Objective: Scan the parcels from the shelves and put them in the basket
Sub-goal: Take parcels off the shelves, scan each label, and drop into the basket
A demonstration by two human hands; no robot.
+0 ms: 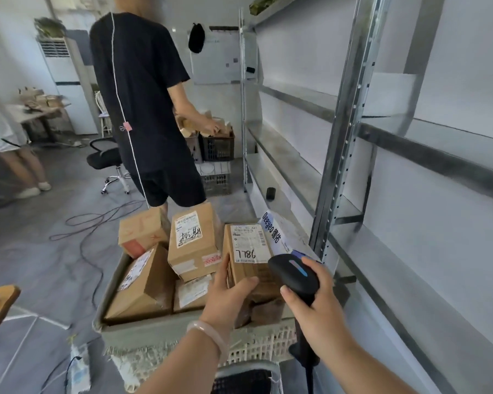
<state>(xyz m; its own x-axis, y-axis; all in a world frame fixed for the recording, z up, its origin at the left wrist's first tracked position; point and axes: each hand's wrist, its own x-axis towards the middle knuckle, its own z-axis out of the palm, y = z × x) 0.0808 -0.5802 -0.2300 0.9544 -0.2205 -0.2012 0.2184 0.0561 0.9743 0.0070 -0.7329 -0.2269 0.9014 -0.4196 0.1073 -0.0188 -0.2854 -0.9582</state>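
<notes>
My left hand (227, 294) grips a brown cardboard parcel (249, 260) with a white label marked 7786, holding it over the right side of the basket. My right hand (315, 301) holds a black barcode scanner (292, 275), whose head sits just right of the parcel's label. The pale plastic basket (160, 334) below holds several cardboard parcels (192, 243). A white and blue packet (276, 231) lies at the basket's far right, next to the shelf.
Grey metal shelves (350, 132) run along the right wall, with a small black object (271, 193) on a low shelf. A person in black (143, 109) stands ahead beside crates (217, 146). Cables (91, 228) cross the floor; an office chair (106, 160) stands left.
</notes>
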